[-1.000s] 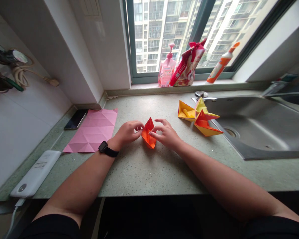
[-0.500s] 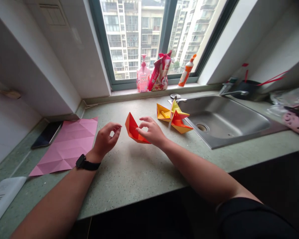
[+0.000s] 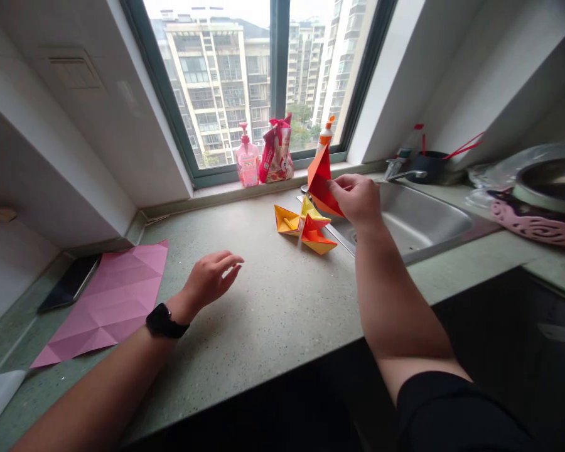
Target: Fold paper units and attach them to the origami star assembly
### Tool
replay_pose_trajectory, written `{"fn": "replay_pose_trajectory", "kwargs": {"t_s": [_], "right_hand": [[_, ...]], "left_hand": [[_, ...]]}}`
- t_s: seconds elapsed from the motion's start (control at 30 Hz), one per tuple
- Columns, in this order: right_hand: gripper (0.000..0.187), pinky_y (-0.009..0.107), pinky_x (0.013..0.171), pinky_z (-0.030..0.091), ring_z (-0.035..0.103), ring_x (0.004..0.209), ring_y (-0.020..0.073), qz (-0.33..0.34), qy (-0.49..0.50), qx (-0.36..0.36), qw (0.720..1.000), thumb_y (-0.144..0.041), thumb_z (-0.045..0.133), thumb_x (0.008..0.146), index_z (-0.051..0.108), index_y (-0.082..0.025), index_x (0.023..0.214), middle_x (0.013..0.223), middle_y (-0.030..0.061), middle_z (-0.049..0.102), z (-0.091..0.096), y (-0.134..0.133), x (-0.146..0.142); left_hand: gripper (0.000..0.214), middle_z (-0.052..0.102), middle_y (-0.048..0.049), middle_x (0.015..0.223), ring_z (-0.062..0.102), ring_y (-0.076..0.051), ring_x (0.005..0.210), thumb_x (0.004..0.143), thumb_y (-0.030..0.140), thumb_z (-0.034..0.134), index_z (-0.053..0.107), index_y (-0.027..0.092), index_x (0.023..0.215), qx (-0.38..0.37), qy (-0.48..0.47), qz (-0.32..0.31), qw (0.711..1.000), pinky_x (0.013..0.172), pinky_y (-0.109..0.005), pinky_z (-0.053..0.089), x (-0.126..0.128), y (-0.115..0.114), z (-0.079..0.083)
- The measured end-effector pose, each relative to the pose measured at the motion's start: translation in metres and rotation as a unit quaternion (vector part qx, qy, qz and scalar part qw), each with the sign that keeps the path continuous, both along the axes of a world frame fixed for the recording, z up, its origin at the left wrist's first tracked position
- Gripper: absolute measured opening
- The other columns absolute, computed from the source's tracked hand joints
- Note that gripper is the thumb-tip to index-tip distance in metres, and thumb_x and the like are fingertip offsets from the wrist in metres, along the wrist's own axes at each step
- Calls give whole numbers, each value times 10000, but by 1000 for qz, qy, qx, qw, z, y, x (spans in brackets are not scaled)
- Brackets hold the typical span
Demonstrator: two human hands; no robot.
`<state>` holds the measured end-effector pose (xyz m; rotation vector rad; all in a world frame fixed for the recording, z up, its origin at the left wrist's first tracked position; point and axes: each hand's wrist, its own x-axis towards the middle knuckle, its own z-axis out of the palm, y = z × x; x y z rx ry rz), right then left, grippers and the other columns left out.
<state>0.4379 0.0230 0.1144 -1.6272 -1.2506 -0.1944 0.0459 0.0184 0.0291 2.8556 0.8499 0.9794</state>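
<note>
Pinched in my right hand (image 3: 358, 196) is an orange-red folded paper boat (image 3: 321, 185), raised at the sink's left edge with one point up. Just below it, several folded paper boats stand close together on the counter: a yellow-orange boat (image 3: 287, 221), a yellow boat (image 3: 311, 209) and a red-orange boat (image 3: 316, 237). My left hand (image 3: 211, 279) hovers over the counter with nothing in it, its fingers apart and slightly curled. A creased sheet of pink paper (image 3: 117, 295) lies flat to the left of that hand.
The metal sink (image 3: 433, 235) with its faucet (image 3: 402, 171) is at the right. On the windowsill stand a pink pump bottle (image 3: 248, 160), a red bag (image 3: 277, 154) and an orange bottle (image 3: 325, 136). A dark phone (image 3: 69, 285) lies partly beside the pink sheet.
My right hand has carried the orange-red paper boat up and right, past the other boats toward the sink. My left hand has loosened its fingers. The view has shifted to the right.
</note>
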Motion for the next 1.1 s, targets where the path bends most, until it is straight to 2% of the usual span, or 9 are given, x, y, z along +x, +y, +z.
{"fn": "replay_pose_trajectory", "kwargs": {"t_s": [0.17,0.33,0.47,0.63,0.77,0.93,1.1], "right_hand": [[423,342,719,473,700,780,251,-16,24,-54,998,-581,701,944,795,-185,826,809,98,803,-15,2,22],[402,313,611,392,600,649,193,7,71,-134,988,-559,729,870,709,-204,682,622,24,677,-28,0,29],[334,288,576,362,533,602,156,68,123,-203,969,-514,741,800,675,-207,685,585,-23,598,-30,-4,32],[288,287,572,340,482,585,133,103,123,-264,951,-464,727,783,653,-207,677,600,-32,584,-30,-6,31],[247,291,568,332,468,580,131,108,117,-296,942,-420,736,770,675,-198,683,597,-27,582,-30,-6,28],[238,295,562,314,448,576,126,96,108,-313,939,-397,748,773,667,-194,678,588,-30,557,-28,-7,22],[210,296,563,313,432,564,118,71,87,-335,935,-361,755,792,677,-192,694,582,-31,543,-25,-8,19]], "left_hand": [[188,798,-65,1056,737,-194,877,1083,284,608,755,240,1191,-4,40,-49,998,777,-316,580,63,7,2],[199,801,-54,1167,747,-217,941,1033,249,700,741,279,1225,-34,21,-34,999,809,-335,597,142,23,-5],[187,804,-61,1154,758,-244,958,995,202,734,745,270,1169,-65,16,-13,998,788,-337,601,181,31,-18],[265,825,-73,1097,784,-265,922,1028,238,710,730,266,1291,-97,11,0,995,769,-357,602,189,31,-36],[255,833,-70,1149,791,-255,936,1027,236,715,740,280,1277,-106,0,-3,994,785,-349,603,189,33,-43],[197,833,-50,1197,794,-243,986,1032,208,698,745,276,1212,-118,2,-18,993,821,-344,613,190,32,-40],[209,823,-52,1240,793,-238,1027,1059,242,683,741,278,1256,-124,31,5,992,836,-338,617,189,26,-32]]}}
